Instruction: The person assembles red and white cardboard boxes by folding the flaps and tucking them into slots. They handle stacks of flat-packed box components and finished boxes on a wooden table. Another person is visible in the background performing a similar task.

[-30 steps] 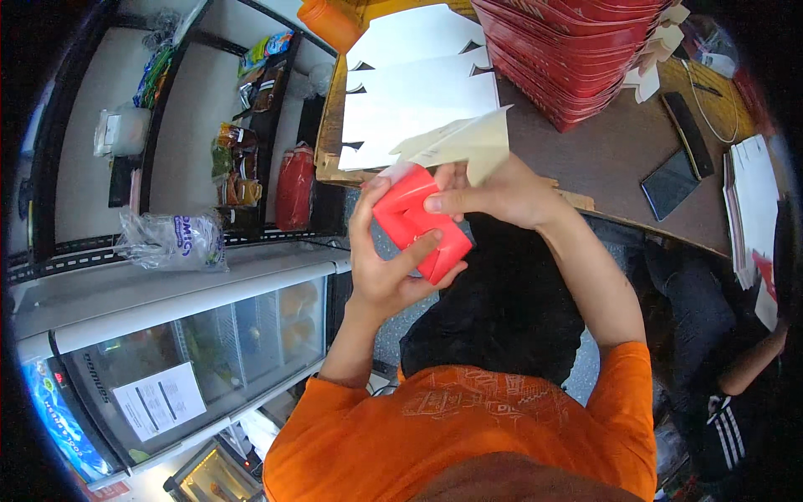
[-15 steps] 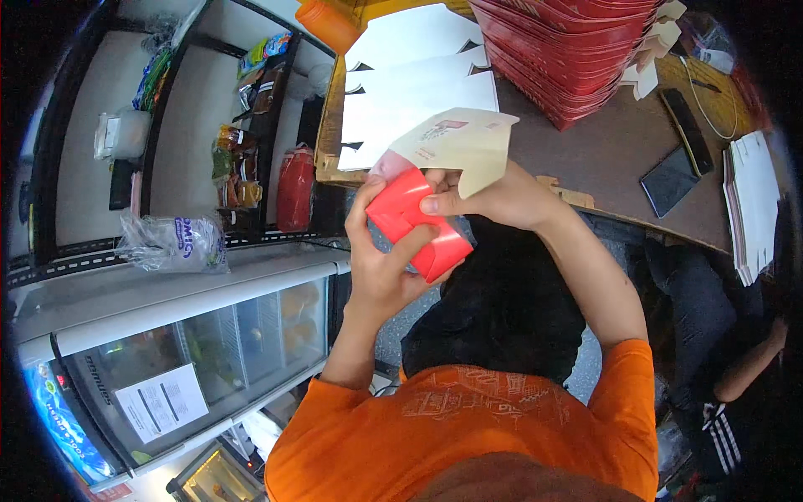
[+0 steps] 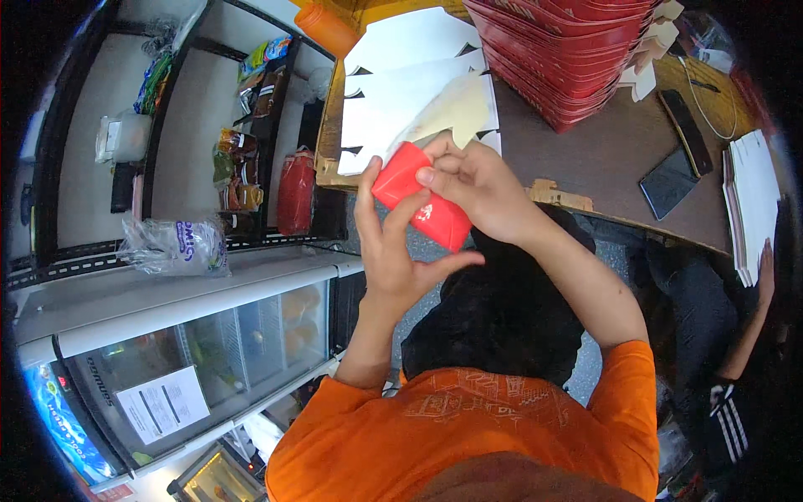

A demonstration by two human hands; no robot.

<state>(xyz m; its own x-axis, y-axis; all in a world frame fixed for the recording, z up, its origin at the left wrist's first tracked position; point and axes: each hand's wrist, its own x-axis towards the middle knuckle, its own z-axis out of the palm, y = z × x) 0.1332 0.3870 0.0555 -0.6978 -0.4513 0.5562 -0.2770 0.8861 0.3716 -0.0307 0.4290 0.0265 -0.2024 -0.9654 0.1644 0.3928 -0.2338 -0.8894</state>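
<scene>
A red folding carton (image 3: 443, 224), partly folded up, is between my hands just off the table's near edge. Its cream flap (image 3: 458, 107) stands out on the far side, smeared by motion. My left hand (image 3: 389, 247) grips the carton from the left, with fingers along its side and one across the red face; the thumb sticks out below it. At the upper right, my right hand (image 3: 489, 188) pinches the carton's edge, thumb on top and the other fingers curled. Beyond, flat white card blanks (image 3: 401, 50) with notched edges lie on the table.
A tall stack of red cartons (image 3: 560, 58) rises at the back. Two phones (image 3: 669, 181) and a white card stack (image 3: 747, 209) lie to the right, where another person's hand (image 3: 766, 272) rests. An orange container (image 3: 328, 30), shelves and a glass-front fridge (image 3: 226, 343) are leftward.
The carton has moved slightly up and left, and its cream flap has swung away into a blur. My left thumb has come off it. The other person's hand has risen to the white stack.
</scene>
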